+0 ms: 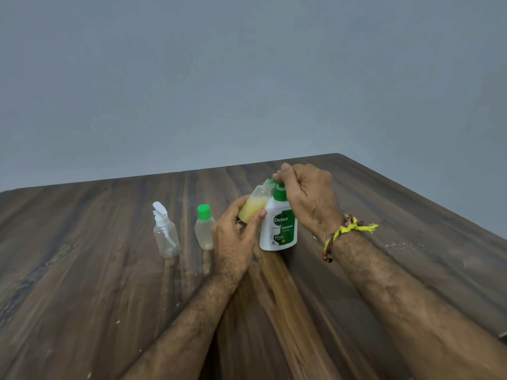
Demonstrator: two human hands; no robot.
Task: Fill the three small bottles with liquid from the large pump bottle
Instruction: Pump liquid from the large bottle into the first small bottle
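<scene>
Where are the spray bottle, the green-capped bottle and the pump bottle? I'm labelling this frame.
spray bottle (166, 239): head view, on its clear body.
green-capped bottle (205, 231): head view, on its clear body.
pump bottle (279, 229): head view, on its label.

Plain indoor room, dark wooden table (109, 270), bare grey wall (247, 78)

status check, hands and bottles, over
Left hand holds tilted small bottle, part filled. Right hand presses pump bottle. Spray bottle, green-capped bottle wait.
</scene>
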